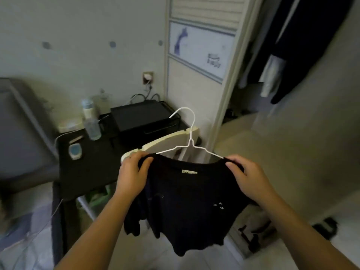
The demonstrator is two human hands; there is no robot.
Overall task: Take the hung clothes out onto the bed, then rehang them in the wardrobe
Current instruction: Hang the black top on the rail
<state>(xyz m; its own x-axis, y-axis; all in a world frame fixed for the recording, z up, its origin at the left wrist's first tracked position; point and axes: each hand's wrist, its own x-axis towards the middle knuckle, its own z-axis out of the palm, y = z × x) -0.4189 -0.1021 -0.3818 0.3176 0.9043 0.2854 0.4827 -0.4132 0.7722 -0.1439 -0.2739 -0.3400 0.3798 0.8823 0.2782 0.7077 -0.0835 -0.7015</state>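
Two bare forearms reach in from the bottom edge; the left hand [131, 175] pinches one shoulder of a black shirt [187, 203], the right hand [248, 179] pinches the other, fingers curled over the cloth on both sides. One shirt, soft and limp, hangs in the air between the hands above a pale floor; a small white neck label shows letters that look like "FPA", though blur makes this uncertain; a few tiny pale marks sit on its right chest, unreadable. One white wire hanger [187, 133] is threaded through the neck, its thin arms showing at each shoulder and its hook rising free above the collar.

Just behind the shirt stands a cream chair back [165, 141], curved and smooth; beside it a black table [89, 172] carries one flat black box [139, 117], two clear plastic bottles [91, 121], and one small white-and-blue gadget [75, 152]; a wall socket [148, 77] with one plug sits above.

Farther right, the wardrobe [229, 75] stands open; its pale door bears a blue print with blurred writing; inside hang dark garments [303, 45], perhaps two, and one white piece.
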